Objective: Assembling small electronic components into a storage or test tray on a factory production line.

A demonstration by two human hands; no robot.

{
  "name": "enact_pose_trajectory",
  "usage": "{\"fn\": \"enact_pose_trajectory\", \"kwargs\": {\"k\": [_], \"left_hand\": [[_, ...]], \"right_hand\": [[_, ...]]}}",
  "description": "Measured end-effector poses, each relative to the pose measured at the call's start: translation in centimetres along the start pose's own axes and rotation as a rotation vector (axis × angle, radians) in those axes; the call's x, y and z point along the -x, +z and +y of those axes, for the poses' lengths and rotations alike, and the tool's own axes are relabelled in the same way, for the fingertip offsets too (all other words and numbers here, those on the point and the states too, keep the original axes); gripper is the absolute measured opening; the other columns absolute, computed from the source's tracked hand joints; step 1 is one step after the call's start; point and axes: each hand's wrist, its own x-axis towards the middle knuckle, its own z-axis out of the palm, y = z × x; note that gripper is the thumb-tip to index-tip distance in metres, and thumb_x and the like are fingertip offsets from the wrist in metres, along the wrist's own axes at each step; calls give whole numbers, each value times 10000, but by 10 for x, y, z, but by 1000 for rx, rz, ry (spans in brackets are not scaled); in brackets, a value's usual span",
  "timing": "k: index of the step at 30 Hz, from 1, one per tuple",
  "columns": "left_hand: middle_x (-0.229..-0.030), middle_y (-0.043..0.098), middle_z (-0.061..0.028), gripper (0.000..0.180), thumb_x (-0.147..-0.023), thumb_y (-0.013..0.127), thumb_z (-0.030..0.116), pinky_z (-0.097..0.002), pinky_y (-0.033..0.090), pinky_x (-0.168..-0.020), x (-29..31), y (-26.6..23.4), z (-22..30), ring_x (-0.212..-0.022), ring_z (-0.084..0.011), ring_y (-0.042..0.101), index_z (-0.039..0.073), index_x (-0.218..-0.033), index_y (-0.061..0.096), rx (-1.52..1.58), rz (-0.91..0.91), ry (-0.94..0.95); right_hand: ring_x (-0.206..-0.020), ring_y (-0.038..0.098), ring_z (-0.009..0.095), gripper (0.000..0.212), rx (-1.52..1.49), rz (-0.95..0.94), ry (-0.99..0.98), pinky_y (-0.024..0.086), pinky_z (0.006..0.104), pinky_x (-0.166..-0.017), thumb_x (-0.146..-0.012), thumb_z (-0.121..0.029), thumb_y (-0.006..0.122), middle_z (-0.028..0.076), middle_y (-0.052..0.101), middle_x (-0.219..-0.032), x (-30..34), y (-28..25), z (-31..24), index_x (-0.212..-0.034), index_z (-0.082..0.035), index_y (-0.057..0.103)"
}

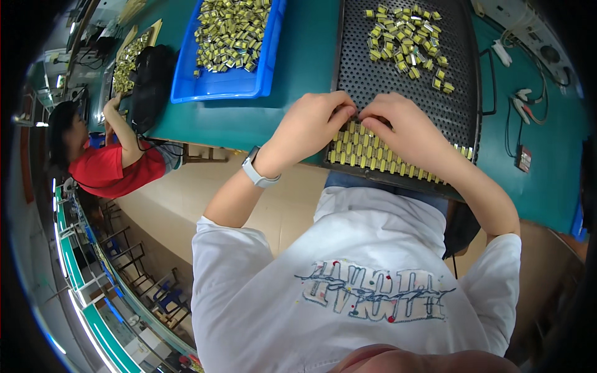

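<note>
My left hand (pixel 314 126), with a pale-banded watch (pixel 252 168) on its wrist, is pinched at the far edge of rows of small yellow-wrapped transformers (pixel 367 149). Close beside it, my right hand (pixel 407 132) has its thumb and fingers curled together over the same rows. Whatever sits between the fingertips of either hand is hidden. The rows stand packed side by side along the near end of a black perforated tray (pixel 348 68). A loose heap of the same transformers (pixel 404 37) lies at the tray's far end.
To the left, a blue bin (pixel 217 87) holds many loose transformers. A wire handle (pixel 491 84) juts from the tray's right side. Clip leads (pixel 519 105) and a grey instrument (pixel 528 28) lie at right. A co-worker in red (pixel 118 165) works at the far left beside a black bag (pixel 152 84).
</note>
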Motion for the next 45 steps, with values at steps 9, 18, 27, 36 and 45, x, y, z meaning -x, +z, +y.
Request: {"fn": "enact_pose_trajectory", "kwargs": {"k": [9,18,27,36,45], "left_hand": [[-1071,658,-129,290,-863,739,145,-374,534,-794,-45,-4,9,-893,-266,672,64,-1134,676,-119,116,266],[-1165,600,-82,332,-791,771,112,-398,507,-947,-101,18,-7,-1118,-302,568,94,-1091,632,-228,64,568],[-1062,644,-70,251,-792,752,48,-395,530,-879,-90,1,-17,-1035,-289,614,72,-1022,653,-194,114,452],[-1000,667,-73,284,-789,746,40,-403,532,-846,-90,13,-11,-997,-300,625,79,-1049,639,-36,-68,416],[-1009,670,-101,368,-749,815,56,-390,524,-854,-87,12,-2,-977,-312,625,44,-1078,650,31,-141,470]], "right_hand": [[-1417,355,373,673,707,268,59,371,508,-1116,-873,-144,728,138,402,-1515,-9,-40,49,-1492,-205,470],[-1260,480,348,506,649,238,49,420,470,-1033,-824,-90,749,129,517,-1318,-6,-52,47,-1298,-108,573],[-1259,470,336,507,462,122,136,402,448,-1033,-768,-32,773,118,501,-1256,3,-67,32,-1230,-122,585],[-1380,397,366,496,438,161,43,366,485,-1129,-777,-88,788,114,449,-1465,1,-53,41,-1243,-132,623],[-1403,385,358,294,390,166,-65,361,495,-1130,-740,-121,810,84,498,-1436,6,-58,40,-996,-88,669]]}}
